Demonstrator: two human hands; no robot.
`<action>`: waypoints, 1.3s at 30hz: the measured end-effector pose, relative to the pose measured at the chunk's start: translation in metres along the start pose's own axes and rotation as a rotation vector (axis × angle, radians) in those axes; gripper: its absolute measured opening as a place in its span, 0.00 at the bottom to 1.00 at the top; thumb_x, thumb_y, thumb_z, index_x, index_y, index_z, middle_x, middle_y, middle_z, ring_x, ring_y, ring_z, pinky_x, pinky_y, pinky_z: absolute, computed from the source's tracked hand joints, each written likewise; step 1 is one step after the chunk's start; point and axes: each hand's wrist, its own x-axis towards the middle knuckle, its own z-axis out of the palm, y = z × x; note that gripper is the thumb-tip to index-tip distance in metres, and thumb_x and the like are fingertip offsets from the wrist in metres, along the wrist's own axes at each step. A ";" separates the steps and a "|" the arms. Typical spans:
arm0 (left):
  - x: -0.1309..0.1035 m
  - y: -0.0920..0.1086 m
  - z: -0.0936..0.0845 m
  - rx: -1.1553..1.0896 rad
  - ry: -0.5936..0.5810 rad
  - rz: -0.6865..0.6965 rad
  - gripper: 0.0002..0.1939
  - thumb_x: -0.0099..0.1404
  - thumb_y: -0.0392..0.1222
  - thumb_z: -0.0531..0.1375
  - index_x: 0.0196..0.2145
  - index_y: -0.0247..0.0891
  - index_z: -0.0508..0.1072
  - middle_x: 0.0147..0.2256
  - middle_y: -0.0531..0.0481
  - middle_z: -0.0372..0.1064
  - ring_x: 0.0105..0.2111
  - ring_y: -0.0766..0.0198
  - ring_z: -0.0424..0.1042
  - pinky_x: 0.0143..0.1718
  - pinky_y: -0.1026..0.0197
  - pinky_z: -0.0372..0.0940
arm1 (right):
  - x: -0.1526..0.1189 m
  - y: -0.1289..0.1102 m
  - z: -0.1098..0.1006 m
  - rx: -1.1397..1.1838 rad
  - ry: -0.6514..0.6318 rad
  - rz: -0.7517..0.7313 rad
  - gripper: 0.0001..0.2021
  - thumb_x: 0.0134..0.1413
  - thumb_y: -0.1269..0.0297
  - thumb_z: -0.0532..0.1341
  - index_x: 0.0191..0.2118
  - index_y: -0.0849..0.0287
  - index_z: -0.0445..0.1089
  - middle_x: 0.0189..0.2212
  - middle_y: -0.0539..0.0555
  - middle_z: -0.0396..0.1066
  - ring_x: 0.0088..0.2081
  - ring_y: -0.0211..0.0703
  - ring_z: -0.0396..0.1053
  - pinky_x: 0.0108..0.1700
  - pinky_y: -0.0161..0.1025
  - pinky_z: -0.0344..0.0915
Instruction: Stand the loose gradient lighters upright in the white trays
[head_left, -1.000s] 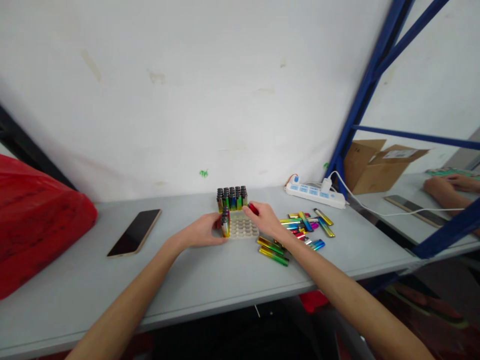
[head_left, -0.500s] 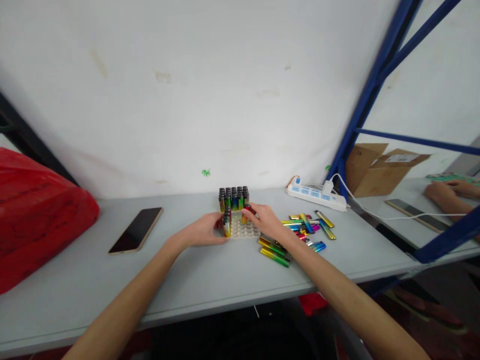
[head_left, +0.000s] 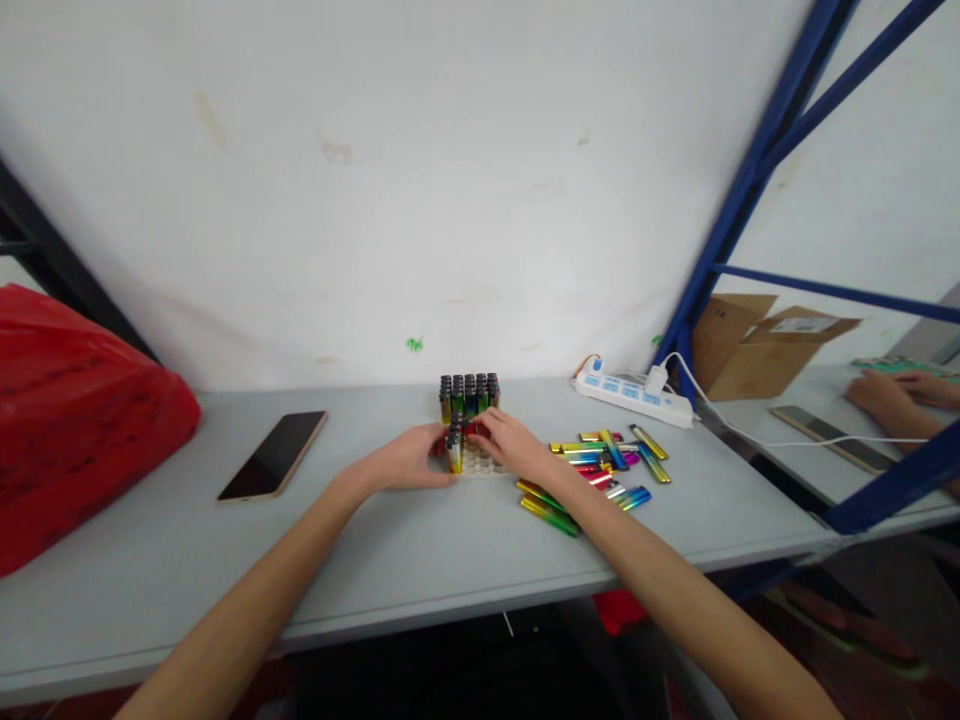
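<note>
A pale tray with rows of holes (head_left: 484,464) sits on the grey table between my hands. My left hand (head_left: 409,458) curls around its left side, thumb at the front corner, beside a short row of upright lighters (head_left: 454,452). Fingertips of my right hand (head_left: 514,445) pinch a lighter (head_left: 471,428), red near its top, over the holes just right of that row; the fingers cover most of it. Behind stands a block of upright black-topped lighters (head_left: 469,397). Several shiny coloured lighters (head_left: 551,513) lie loose in a heap beside my right forearm.
A phone (head_left: 276,455) lies to the left, near a red plastic bag (head_left: 82,430). At the back right are a white power strip (head_left: 637,396) with a cable, a blue rack post (head_left: 739,200) and a cardboard box (head_left: 757,350). Another person's hands (head_left: 892,392) show at far right.
My right hand has moved left with its lighter, up to the row by my left hand. The left hand stays at the tray's side.
</note>
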 end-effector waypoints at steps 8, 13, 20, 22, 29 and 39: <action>0.000 0.005 -0.003 0.021 0.001 -0.036 0.17 0.53 0.50 0.67 0.37 0.38 0.73 0.35 0.47 0.75 0.34 0.55 0.72 0.38 0.57 0.67 | 0.003 -0.005 0.002 0.009 0.040 0.100 0.05 0.70 0.63 0.60 0.41 0.58 0.68 0.36 0.54 0.73 0.36 0.43 0.69 0.40 0.37 0.62; -0.001 0.004 -0.002 0.023 0.009 -0.061 0.19 0.53 0.52 0.67 0.38 0.38 0.73 0.36 0.47 0.75 0.34 0.55 0.72 0.37 0.57 0.67 | 0.002 -0.003 0.000 0.033 0.025 0.108 0.07 0.71 0.63 0.59 0.39 0.58 0.67 0.33 0.53 0.73 0.34 0.42 0.68 0.39 0.37 0.61; 0.001 0.005 -0.004 0.028 -0.011 -0.049 0.18 0.54 0.52 0.66 0.37 0.37 0.71 0.35 0.47 0.74 0.33 0.55 0.72 0.36 0.57 0.66 | 0.003 0.003 0.005 -0.129 0.057 0.066 0.06 0.69 0.63 0.61 0.40 0.60 0.68 0.42 0.59 0.71 0.44 0.48 0.69 0.49 0.42 0.65; 0.001 0.005 -0.004 0.028 -0.010 -0.053 0.18 0.54 0.53 0.66 0.36 0.38 0.71 0.35 0.47 0.74 0.33 0.55 0.72 0.36 0.57 0.66 | 0.004 0.004 0.007 -0.124 0.054 0.084 0.05 0.69 0.64 0.61 0.41 0.60 0.68 0.42 0.59 0.72 0.44 0.47 0.69 0.49 0.41 0.65; 0.000 0.008 -0.005 0.022 -0.011 -0.052 0.18 0.54 0.52 0.66 0.36 0.37 0.71 0.35 0.47 0.74 0.33 0.55 0.72 0.36 0.58 0.65 | 0.004 -0.003 0.004 -0.176 -0.059 0.107 0.07 0.70 0.64 0.61 0.45 0.62 0.72 0.42 0.59 0.75 0.43 0.46 0.72 0.47 0.39 0.65; -0.001 0.003 -0.002 0.000 -0.029 -0.034 0.21 0.55 0.53 0.66 0.41 0.35 0.73 0.37 0.45 0.75 0.35 0.53 0.73 0.37 0.57 0.66 | -0.026 0.006 -0.064 -0.303 -0.138 0.163 0.11 0.73 0.65 0.56 0.54 0.61 0.71 0.48 0.60 0.75 0.49 0.48 0.72 0.52 0.41 0.64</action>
